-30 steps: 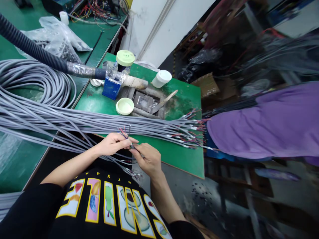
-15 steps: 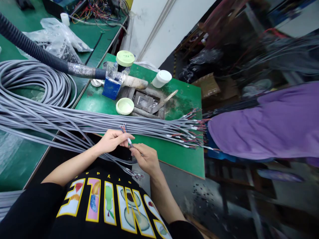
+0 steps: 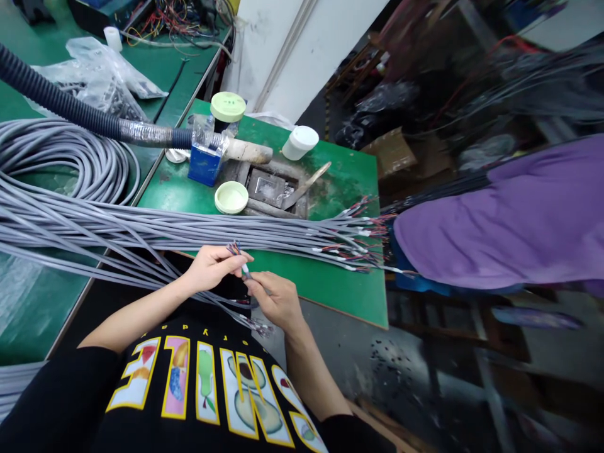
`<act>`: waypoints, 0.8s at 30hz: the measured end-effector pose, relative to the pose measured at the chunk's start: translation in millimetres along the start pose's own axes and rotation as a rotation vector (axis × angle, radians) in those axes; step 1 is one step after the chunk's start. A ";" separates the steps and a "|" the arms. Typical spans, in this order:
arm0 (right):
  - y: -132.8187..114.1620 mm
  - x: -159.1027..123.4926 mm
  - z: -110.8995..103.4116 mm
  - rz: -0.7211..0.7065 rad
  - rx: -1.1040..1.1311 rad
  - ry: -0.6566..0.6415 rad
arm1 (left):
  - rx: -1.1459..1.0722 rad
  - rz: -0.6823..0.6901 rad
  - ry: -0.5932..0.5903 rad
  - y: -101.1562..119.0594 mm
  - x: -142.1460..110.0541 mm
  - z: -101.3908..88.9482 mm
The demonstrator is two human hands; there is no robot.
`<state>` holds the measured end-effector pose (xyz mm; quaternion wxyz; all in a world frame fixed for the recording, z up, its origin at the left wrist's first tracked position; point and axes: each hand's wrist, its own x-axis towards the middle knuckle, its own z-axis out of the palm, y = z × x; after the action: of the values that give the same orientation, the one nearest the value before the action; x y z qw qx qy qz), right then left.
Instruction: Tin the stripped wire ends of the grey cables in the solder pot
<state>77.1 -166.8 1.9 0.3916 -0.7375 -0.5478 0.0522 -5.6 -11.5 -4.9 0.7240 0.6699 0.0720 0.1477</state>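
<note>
Close to my body, both hands grip one grey cable near its end. My left hand pinches it by the white section, and thin coloured wires fan out above the fingers. My right hand is closed round the grey jacket just below. Behind my hands a thick bundle of grey cables lies across the green bench, its stripped ends with red and dark wires at the right. More cable ends hang by my shirt.
A soldering pot with a scraper across it stands behind the bundle. Around it are a black extraction hose, a blue box, a white tub and a pale green lid. A person in purple is at the right.
The view has shifted slightly, so the bench items sit a little further left. Both hands keep their hold on the cable; the coloured wires at its tip have tilted slightly.
</note>
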 end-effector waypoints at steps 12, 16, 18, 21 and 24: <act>59.7 -162.3 -33.4 1.166 -0.078 -0.388 | 0.975 0.397 -0.387 -13.7 -8.2 6.4; 49.2 -156.8 -7.0 1.138 0.087 -0.683 | 1.250 0.263 -0.183 -4.1 2.1 -8.6; 34.9 -129.9 6.3 0.987 0.335 -0.641 | 1.346 0.196 -0.153 -1.8 7.1 -11.1; 15.1 -83.0 21.9 0.785 0.572 -0.545 | 1.422 0.139 -0.169 -1.0 10.3 -5.5; 1.1 -49.2 35.0 0.770 0.820 -0.445 | 1.440 0.105 -0.187 -0.4 9.5 4.5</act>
<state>40.8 -190.5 -40.2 0.4728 -0.6431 -0.2453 0.5501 4.8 -12.8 -3.9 0.0989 0.9927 0.0567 0.0403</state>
